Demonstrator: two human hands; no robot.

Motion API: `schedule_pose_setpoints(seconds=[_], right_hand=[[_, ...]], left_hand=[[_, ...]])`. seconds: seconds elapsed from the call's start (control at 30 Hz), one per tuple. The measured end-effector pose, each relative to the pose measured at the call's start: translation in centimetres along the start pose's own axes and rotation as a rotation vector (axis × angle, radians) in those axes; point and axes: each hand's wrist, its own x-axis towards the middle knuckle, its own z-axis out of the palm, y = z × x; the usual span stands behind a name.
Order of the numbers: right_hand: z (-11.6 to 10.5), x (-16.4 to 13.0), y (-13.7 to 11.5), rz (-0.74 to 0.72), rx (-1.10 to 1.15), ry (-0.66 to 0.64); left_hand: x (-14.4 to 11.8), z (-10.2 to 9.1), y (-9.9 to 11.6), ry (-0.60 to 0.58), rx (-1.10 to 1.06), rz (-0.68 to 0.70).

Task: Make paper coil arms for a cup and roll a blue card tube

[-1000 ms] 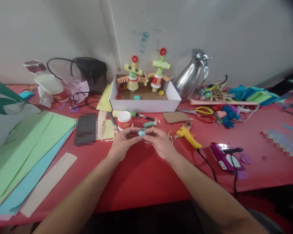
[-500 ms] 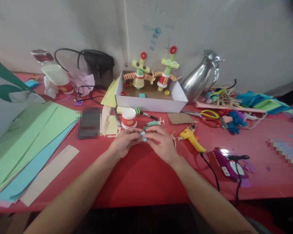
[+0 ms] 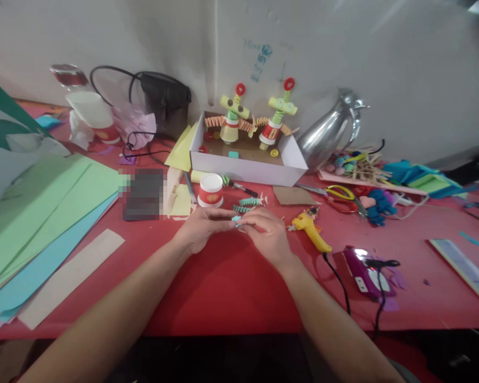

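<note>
Between the fingertips of my two hands is a small piece of light blue paper [image 3: 236, 219]. My left hand [image 3: 199, 229] pinches it from the left, and my right hand [image 3: 265, 231] grips it from the right with curled fingers. Just beyond them stands an upside-down red and white paper cup [image 3: 211, 190]. Green folded paper springs [image 3: 247, 204] lie behind my right hand. To its right rests a yellow hot glue gun [image 3: 312, 232]. Farther back, two paper-cup figures [image 3: 229, 127] with folded arms stand in a white box [image 3: 243, 169].
Green paper sheets [image 3: 64, 197] and a pale paper strip [image 3: 75, 276] lie on the left of the red table [image 3: 223, 298]. At right are scissors [image 3: 337, 194], a purple power strip [image 3: 369, 274] with cords and a phone-like slab [image 3: 463, 268]. A metal jug [image 3: 329, 127] stands behind.
The fingers of my right hand have curled in more around the blue paper, and the paper has turned slightly. The view has shifted a little.
</note>
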Motion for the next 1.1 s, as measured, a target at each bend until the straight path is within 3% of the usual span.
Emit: schedule_pose_setpoints(seconds=[0.2,0.4,0.67,1.1], right_hand=[[0.09,-0.09,-0.55,0.090,-0.005,-0.012],[0.01,-0.01,-0.76,0.173,0.005,-0.026],[-0.12,0.09,-0.91,0.359,0.080,-0.040],[0.21,0.32,-0.65,0.779,0.508,-0.057]], left_hand=[[0.13,-0.11,-0.35,0.060,0.243,0.193],[0.51,-0.39,-0.63,0.019,0.401,0.338],[0.44,-0.49,-0.78,0.009,0.495,0.423],[0.16,-0.23,-0.47,0.009,0.635,0.469]])
